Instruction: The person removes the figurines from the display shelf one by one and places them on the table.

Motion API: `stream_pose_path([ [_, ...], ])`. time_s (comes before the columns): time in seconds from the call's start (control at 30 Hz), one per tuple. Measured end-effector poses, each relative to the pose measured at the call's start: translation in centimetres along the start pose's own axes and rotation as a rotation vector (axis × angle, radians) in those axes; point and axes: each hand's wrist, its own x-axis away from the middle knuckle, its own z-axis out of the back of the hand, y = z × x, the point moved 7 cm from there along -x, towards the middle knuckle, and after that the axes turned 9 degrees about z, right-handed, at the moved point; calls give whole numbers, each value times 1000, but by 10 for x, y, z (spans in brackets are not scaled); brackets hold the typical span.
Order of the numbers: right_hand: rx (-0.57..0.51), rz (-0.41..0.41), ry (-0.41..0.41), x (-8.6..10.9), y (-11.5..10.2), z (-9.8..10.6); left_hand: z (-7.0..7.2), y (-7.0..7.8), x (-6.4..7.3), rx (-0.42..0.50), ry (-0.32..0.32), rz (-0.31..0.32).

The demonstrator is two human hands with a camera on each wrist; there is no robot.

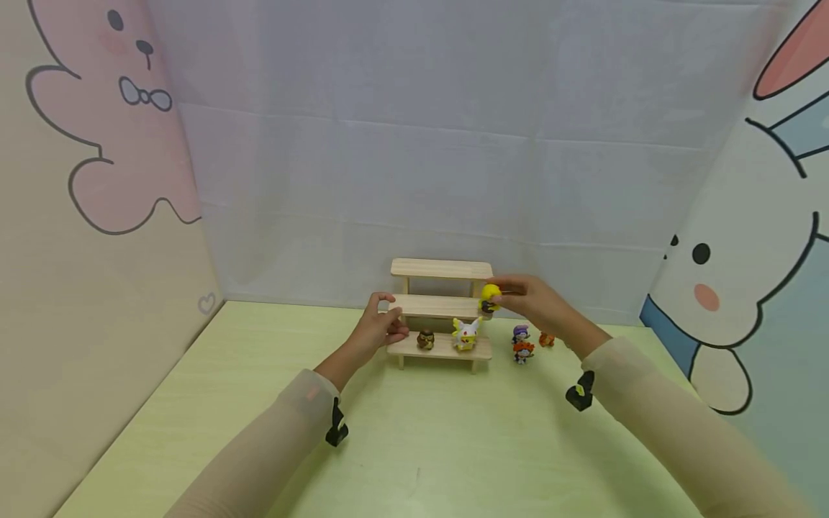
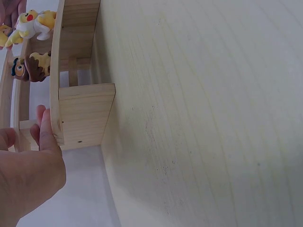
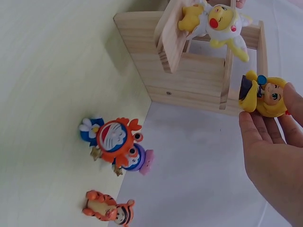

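A small three-tier wooden shelf stands on the table near the back wall. My left hand is at its left end, fingers relaxed and slightly bent; in the left wrist view a fingertip touches the lowest step's end. My right hand pinches a yellow-haired figurine between thumb and fingers at the right end of the middle step. Whether its base touches the step I cannot tell. On the lowest step are a brown owl figurine and a white-and-yellow, long-eared figurine.
Right of the shelf, on the table, stand an orange crab-hat figurine, a purple-hatted figurine behind it and an orange striped tiger figurine. A white cloth wall closes the back; printed panels flank both sides.
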Motion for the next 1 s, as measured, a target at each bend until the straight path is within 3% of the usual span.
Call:
stream_pose_path([
  [0.6, 119, -74, 25, 44, 24, 28, -1, -3, -2, -4, 1, -1],
  [1.0, 22, -103, 1, 66, 45, 34, 0, -4, -5, -12, -9, -10],
])
